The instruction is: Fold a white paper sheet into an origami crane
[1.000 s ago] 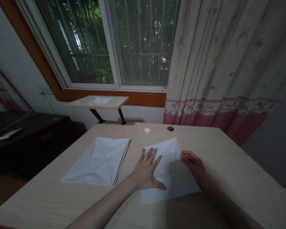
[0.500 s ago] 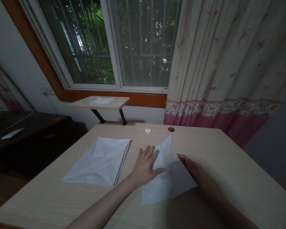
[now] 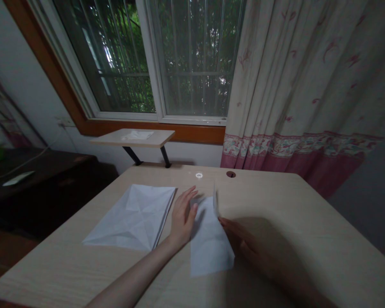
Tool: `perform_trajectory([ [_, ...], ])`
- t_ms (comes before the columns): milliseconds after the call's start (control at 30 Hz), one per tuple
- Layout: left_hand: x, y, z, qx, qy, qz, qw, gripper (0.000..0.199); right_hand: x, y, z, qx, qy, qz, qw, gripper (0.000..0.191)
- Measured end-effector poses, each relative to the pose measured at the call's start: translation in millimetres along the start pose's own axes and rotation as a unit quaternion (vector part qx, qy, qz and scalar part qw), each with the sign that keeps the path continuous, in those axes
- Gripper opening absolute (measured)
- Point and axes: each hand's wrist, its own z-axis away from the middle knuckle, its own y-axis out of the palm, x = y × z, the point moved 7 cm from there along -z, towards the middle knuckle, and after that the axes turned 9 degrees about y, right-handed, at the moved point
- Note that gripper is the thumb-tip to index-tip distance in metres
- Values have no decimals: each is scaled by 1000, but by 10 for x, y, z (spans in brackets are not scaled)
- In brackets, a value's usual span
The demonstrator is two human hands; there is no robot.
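A white sheet of paper [image 3: 209, 244] lies on the table in front of me, its right part folded up so that a flap [image 3: 215, 200] stands nearly upright. My left hand [image 3: 183, 214] is raised along the sheet's left edge, thumb apart from the fingers, with nothing in its grasp. On the other side, my right hand [image 3: 244, 241] has its fingers stretched out against the outer side of the raised flap; it is in shadow and part of it is hard to make out. To the left lies a flat stack of creased white paper [image 3: 137, 218].
The pale wooden table [image 3: 308, 222] has a cable hole [image 3: 231, 174] at its far edge. Behind it stands a small raised shelf [image 3: 160, 139] with crumpled white paper [image 3: 137, 135] on it. A dark cabinet [image 3: 51, 184] is at left, a patterned curtain [image 3: 291, 85] at right.
My left hand has lifted off the sheet and shifted left to its edge. My right hand has moved left, pushing the sheet's right part up and over to the left.
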Motion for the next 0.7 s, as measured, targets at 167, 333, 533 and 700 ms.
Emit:
perform_trajectory([
  [167,14,-31,16,-23,-4,11,1000,31,134,30,9,58,-22,19,998,58],
  [333,41,-6,13,-6,-21,-4,1000,28,187,77,3,86,-51,82,992,58],
  [533,161,150,39,64,-48,-19,997,26,131,156,9,102,-71,132,983,58],
  [700,285,378,142,177,-50,-35,982,32,123,190,18,119,-67,152,979,55],
])
